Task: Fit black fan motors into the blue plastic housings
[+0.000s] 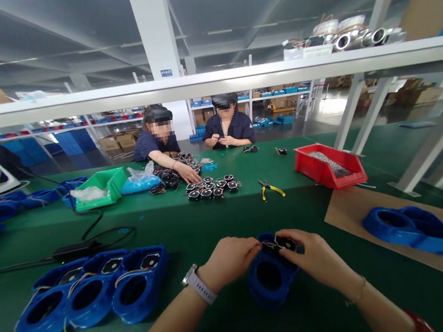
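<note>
A blue plastic fan housing (269,278) lies on the green table right in front of me. My left hand (229,260) is closed on its upper left rim, fingers pinching thin wires there. My right hand (315,257) grips the upper right side, fingers closed around a small black fan (285,244) seated in the housing's top. A watch sits on my left wrist.
Three blue housings with fans and wires (92,292) lie at the left, another blue housing (410,228) on cardboard at the right. Further off lie black fans (212,188), yellow pliers (270,188), a red bin (327,166) and a green bin (101,187). Two people work across the table.
</note>
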### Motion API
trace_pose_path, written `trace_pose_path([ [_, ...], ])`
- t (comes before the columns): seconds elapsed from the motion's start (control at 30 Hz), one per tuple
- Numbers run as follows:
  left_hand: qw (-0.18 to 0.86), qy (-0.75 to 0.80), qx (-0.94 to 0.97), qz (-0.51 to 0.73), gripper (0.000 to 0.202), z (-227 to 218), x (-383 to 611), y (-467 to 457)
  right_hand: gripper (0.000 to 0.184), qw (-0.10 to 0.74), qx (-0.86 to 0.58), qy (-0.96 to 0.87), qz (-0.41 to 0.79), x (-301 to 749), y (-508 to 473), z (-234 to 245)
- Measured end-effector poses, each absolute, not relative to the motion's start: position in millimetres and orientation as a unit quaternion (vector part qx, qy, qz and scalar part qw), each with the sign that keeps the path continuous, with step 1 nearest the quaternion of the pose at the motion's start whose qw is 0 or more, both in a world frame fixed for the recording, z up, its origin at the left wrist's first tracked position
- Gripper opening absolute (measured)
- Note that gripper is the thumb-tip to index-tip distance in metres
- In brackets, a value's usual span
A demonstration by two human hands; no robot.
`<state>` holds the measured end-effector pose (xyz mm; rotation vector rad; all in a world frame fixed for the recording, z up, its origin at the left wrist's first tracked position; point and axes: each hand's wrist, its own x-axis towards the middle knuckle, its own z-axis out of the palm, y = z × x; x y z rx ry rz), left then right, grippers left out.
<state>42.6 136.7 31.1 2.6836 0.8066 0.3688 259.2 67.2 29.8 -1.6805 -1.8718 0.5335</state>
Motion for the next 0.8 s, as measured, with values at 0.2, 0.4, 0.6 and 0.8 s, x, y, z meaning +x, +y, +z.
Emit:
trace_pose_path([
  [0.2, 0.108, 0.257, 0.958, 0.072, 0.017, 2, 28, 105, 0.034, 0.227, -0.684, -0.682, 0.123, 252, 57, 1],
  [0.4, 0.078, 0.272, 0.956, 0.073, 0.022, -4, 36, 93, 0.036, 0.13, -0.696, -0.7, 0.093, 248, 56, 1],
  [0.6, 0.072, 0.287, 0.952, 0.075, 0.024, -4, 35, 82, 0.044, 0.129, -0.669, -0.731, 0.049, 246, 41, -20],
  [0.8, 0.084, 0.285, 0.948, 0.111, 0.03, 3, -3, 70, 0.051, 0.219, -0.609, -0.757, 0.089, 235, 61, -71],
])
